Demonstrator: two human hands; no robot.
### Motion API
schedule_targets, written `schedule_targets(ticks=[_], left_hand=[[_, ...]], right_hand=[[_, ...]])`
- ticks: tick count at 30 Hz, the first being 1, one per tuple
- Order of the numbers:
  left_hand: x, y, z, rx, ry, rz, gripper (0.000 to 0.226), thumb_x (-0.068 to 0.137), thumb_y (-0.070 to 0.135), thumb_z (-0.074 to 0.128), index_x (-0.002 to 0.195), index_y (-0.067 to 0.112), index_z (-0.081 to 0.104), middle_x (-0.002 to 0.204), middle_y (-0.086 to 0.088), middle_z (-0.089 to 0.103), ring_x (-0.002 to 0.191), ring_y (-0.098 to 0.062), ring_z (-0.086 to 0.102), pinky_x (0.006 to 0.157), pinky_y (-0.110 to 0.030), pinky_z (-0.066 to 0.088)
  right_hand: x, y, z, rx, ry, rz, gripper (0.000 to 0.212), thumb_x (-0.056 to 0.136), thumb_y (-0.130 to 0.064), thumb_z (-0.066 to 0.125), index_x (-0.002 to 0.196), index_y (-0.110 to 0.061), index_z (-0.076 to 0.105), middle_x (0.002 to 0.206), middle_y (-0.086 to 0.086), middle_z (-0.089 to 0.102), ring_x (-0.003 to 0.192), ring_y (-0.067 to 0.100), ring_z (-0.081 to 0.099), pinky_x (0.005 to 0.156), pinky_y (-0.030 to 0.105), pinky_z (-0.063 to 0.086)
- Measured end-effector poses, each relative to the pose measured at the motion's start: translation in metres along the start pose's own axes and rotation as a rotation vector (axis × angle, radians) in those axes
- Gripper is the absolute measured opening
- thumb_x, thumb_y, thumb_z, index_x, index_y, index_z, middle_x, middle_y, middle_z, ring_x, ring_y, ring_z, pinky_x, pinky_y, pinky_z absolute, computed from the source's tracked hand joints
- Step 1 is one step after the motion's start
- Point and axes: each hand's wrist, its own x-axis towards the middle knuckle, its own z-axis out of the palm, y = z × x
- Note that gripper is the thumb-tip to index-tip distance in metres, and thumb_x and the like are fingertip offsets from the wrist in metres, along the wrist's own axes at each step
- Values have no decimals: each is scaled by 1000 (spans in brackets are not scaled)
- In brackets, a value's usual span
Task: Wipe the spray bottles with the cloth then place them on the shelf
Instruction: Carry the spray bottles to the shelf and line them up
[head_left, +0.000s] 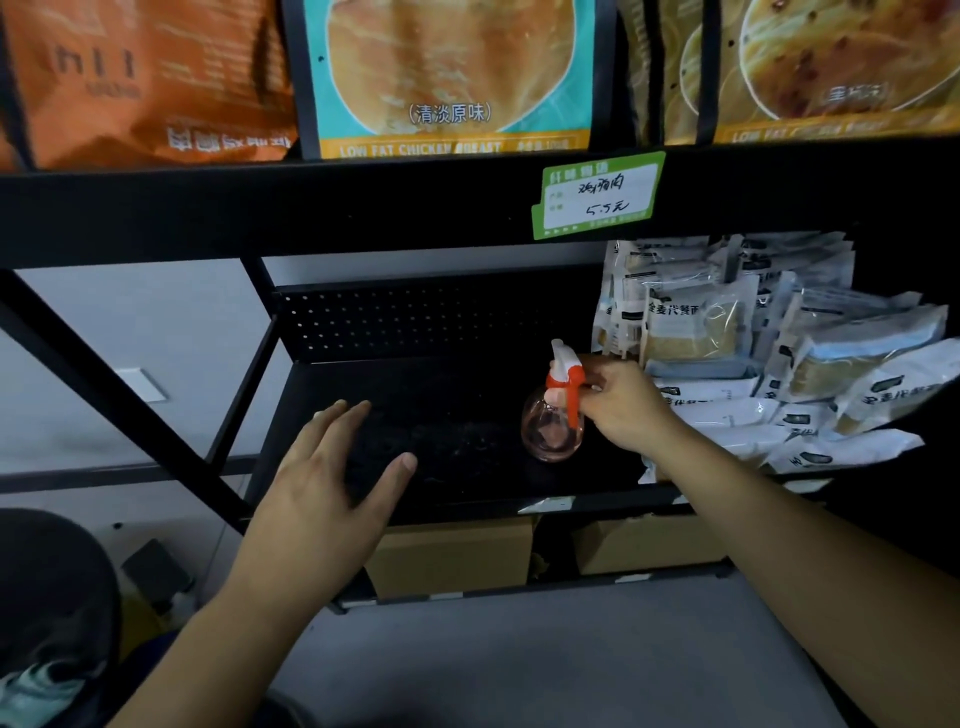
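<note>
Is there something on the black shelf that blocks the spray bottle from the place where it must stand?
Nothing visible blocks it. The spray bottle already stands on the black shelf, with the right hand at its orange trigger. The white food packets lie to its right, apart from it. The left hand hovers open over bare shelf to its left.

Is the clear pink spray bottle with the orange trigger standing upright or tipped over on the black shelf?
Upright: the clear pink spray bottle stands on its base on the black shelf, white nozzle uppermost, while the right hand pinches its orange trigger.
</note>
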Motion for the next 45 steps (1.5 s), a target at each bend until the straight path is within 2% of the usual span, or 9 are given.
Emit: schedule_targets(ticks=[4, 11, 13, 16, 19, 23, 29, 34, 45], left_hand=[[-1, -2, -2, 2, -10, 5, 80, 92, 71, 57, 161, 36, 38, 169, 13, 31, 155, -18, 37, 117, -41, 45], [-6, 4, -11, 14, 23, 12, 78, 92, 68, 60, 160, 34, 40, 169, 11, 34, 155, -17, 37, 121, -42, 42], [-8, 7, -16, 12, 27, 15, 78, 92, 68, 60, 160, 34, 40, 169, 10, 33, 154, -19, 38, 120, -42, 43], [-12, 13, -25, 12, 40, 29, 80, 92, 68, 59, 160, 33, 40, 169, 9, 34, 151, -19, 42, 118, -40, 44], [-19, 21, -35, 14, 59, 55, 80, 92, 68, 59, 161, 31, 40, 168, 9, 36, 151, -18, 42, 117, -37, 42], [-33, 30, -50, 18, 76, 76, 79, 94, 65, 62, 162, 31, 39, 167, 12, 35, 149, -16, 43, 115, -34, 41], [-58, 40, -82, 32, 138, 79, 79, 94, 66, 62, 162, 35, 36, 168, 12, 34, 152, -16, 38, 119, -40, 40], [-83, 38, -113, 66, 195, 60, 80, 94, 66, 61, 162, 34, 36, 169, 11, 33, 153, -17, 37, 118, -40, 40], [-134, 3, -184, 148, 289, -42, 80, 94, 67, 59, 163, 32, 36, 170, 7, 33, 154, -21, 37, 120, -47, 39]], right_hand=[[2, 1, 1, -17, -8, -5, 17, 85, -21, 85, 94, -33, 76, 93, -22, 78, 94, -4, 71, 101, 29, 49], [-1, -2, -6, -68, -46, 18, 24, 88, -11, 82, 96, -31, 73, 86, -22, 77, 87, -14, 69, 77, 5, 46], [-6, -3, -11, -69, -50, 10, 28, 88, -9, 81, 106, -29, 74, 99, -18, 77, 97, -14, 68, 83, 4, 46], [-15, -8, -20, -100, -44, 6, 48, 86, -14, 84, 130, -22, 69, 126, -7, 73, 122, 8, 64, 109, 29, 46], [-28, -17, -32, -153, -25, 17, 61, 84, -15, 86, 140, -23, 61, 132, -4, 68, 125, 16, 62, 116, 39, 43], [-53, -39, -46, -191, -13, -39, 60, 87, -14, 83, 141, -24, 59, 132, -8, 66, 122, 11, 62, 115, 36, 44], [-89, -80, -42, -204, -35, -152, 58, 91, -17, 79, 144, -27, 57, 133, -13, 63, 116, -6, 55, 91, 6, 39], [-113, -121, -18, -238, -95, -247, 60, 93, -20, 78, 146, -32, 54, 136, -17, 61, 124, -1, 56, 107, 21, 45], [-136, -200, 59, -216, -198, -431, 62, 86, -26, 84, 142, -36, 58, 132, -19, 63, 125, -4, 57, 108, 26, 50]])
